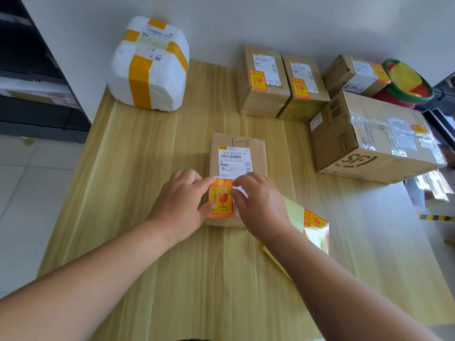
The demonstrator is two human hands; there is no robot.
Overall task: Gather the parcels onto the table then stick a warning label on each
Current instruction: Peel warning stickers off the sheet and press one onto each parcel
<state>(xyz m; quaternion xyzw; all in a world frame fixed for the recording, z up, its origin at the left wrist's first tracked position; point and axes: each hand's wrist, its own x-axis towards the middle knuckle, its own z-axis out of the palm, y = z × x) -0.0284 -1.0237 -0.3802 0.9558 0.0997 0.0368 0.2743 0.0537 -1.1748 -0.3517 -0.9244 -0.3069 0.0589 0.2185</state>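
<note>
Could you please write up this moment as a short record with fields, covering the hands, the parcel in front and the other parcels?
left hand: fingertips pressing the left edge of the red and yellow warning label
right hand: fingers on the label's right edge
parcel in work: flat brown cardboard parcel marked 1-8, on the pale wooden table
already labelled: two upright brown boxes, small brown box, large taped carton
no label visible: white foam box with yellow tape
label sheet: under the right wrist

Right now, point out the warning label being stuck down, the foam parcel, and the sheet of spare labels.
warning label (220, 201), head view, on its glass symbol.
foam parcel (157, 77), head view, on its white front face.
sheet of spare labels (316, 230), head view, on its remaining sticker.
</note>
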